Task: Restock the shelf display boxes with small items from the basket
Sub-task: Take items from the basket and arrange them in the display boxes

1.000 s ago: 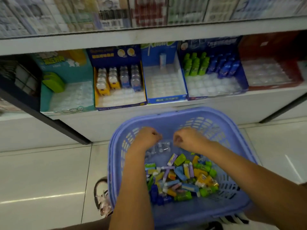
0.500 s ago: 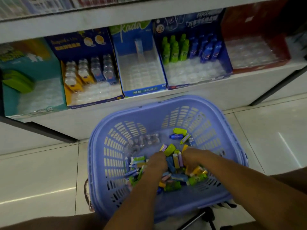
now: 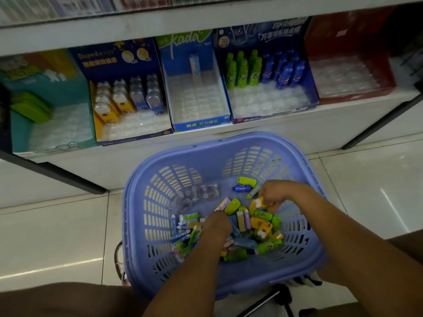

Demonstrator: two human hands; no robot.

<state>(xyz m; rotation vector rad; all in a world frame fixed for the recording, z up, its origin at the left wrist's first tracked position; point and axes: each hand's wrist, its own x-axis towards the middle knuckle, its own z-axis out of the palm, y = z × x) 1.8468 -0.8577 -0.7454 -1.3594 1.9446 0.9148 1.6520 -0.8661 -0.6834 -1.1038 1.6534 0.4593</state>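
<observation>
A lilac plastic basket (image 3: 160, 193) stands on the floor below the shelf, with a heap of small colourful items (image 3: 256, 227) in its near half. My left hand (image 3: 216, 227) is knuckles-up in the heap, its fingertips hidden among the items. My right hand (image 3: 278, 194) is at the heap's far right and pinches a yellow item with a white top (image 3: 258, 202). On the shelf stand a teal box (image 3: 45, 124), a navy and yellow box (image 3: 128, 104) with bear-shaped items, a blue box (image 3: 196, 99), a navy box (image 3: 267, 92) with green and blue bottles, and a red box (image 3: 348, 74).
Clear blister shells (image 3: 196, 195), a blue bottle (image 3: 240, 188) and a green case (image 3: 246, 180) lie loose at the basket's far side. White floor tiles (image 3: 57, 236) surround it. A shoe (image 3: 120, 264) shows at its left, a black stand (image 3: 277, 298) under its near edge.
Both hands came down from the basket's far end into the heap. Since half a second ago my right hand has moved right and up with a yellow item; my left hand stays in the heap.
</observation>
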